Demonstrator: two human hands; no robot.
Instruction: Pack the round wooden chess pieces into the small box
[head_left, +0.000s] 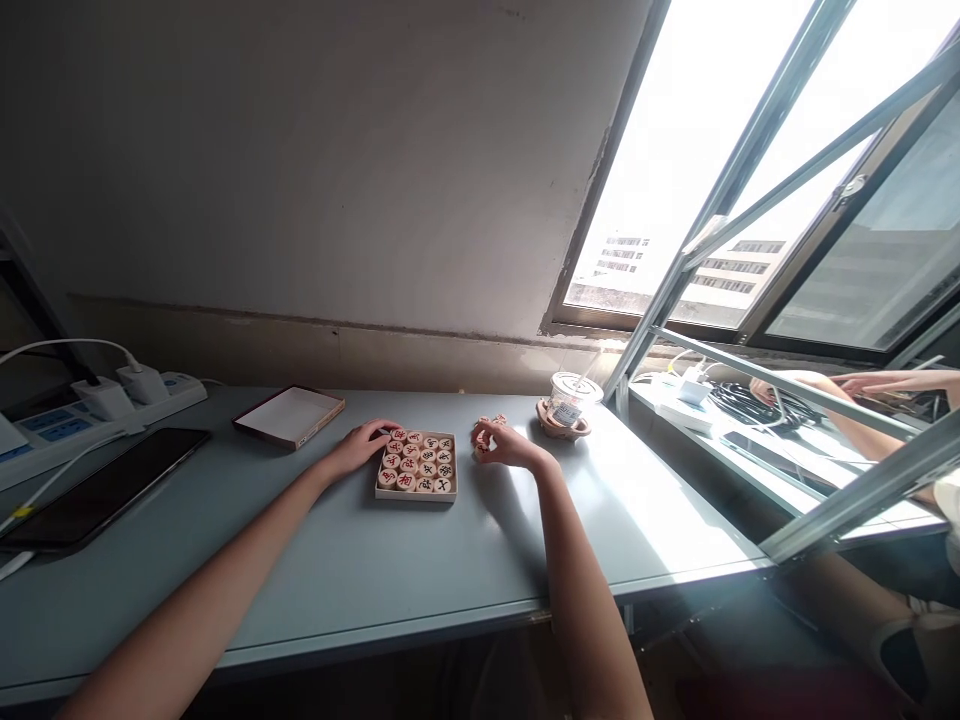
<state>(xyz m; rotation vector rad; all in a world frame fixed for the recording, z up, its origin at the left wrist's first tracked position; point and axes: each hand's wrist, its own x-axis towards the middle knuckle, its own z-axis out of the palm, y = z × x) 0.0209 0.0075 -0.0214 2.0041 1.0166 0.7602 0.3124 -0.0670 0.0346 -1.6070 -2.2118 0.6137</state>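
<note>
A shallow open box [416,496] stands on the grey-blue table, with rows of round wooden Chinese chess pieces [406,481] inside, some marked red and some black. My left hand [358,447] is at the box's far left corner, its curved fingers and thumb against the edge. To the right of the box, my right hand [504,445] is bent over a small cluster of loose Chinese chess pieces [482,438]. Its thumb and fingers close on a piece there, partly hidden by the hand.
The box lid [291,415] lies upturned at the left. A lidded plastic cup [574,398] in a brown carrier [562,428] stands at the right, near a metal frame [694,255]. A tablet-like device [105,485] and a power strip [67,425] occupy the far left. Another person's arms show beyond the frame.
</note>
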